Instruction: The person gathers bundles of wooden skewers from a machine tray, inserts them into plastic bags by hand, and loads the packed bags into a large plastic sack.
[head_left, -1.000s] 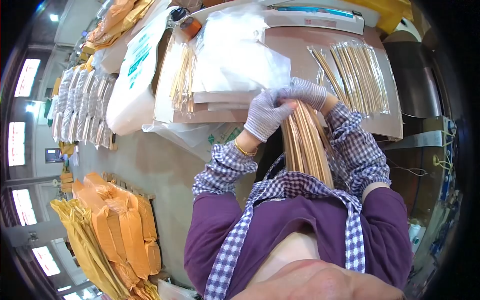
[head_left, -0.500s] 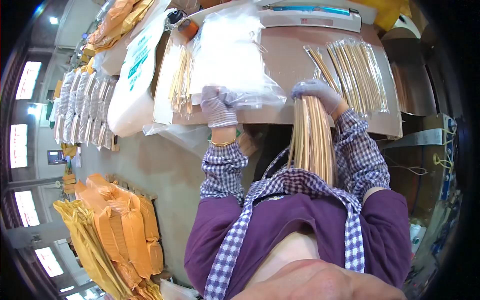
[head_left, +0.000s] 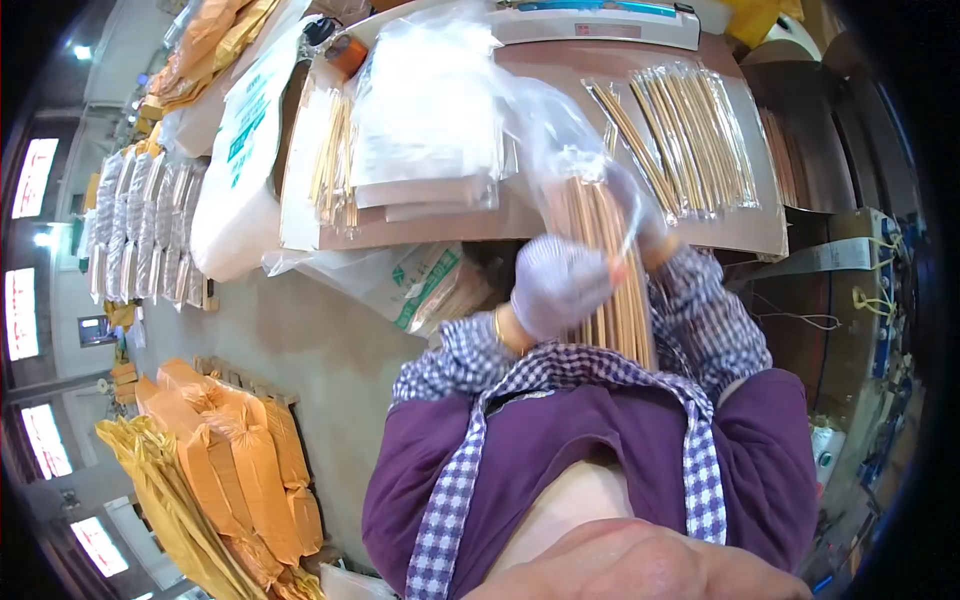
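A bundle of thin wooden sticks (head_left: pixel 625 310), seemingly in clear wrappers, stands upright in front of my chest. My right hand (head_left: pixel 643 205), in a pale glove, is closed round its upper part, partly hidden behind a clear plastic bag (head_left: pixel 540 120). The bag hangs over the top of the bundle. My left hand (head_left: pixel 560 285), gloved and blurred by motion, is closed on the bag's edge beside the sticks. A stack of clear bags (head_left: pixel 430 130) lies on the table just beyond my left hand.
More wrapped sticks (head_left: pixel 695 140) lie in a row on the brown table (head_left: pixel 560 70) at right, others (head_left: pixel 333 160) at left. A long white device (head_left: pixel 600 28) stands at the back. Orange sacks (head_left: pixel 240 470) sit on the floor at left.
My left hand has left the bag stack and come right and nearer my body, bringing a clear bag over the bundle. My right hand still holds the sticks.
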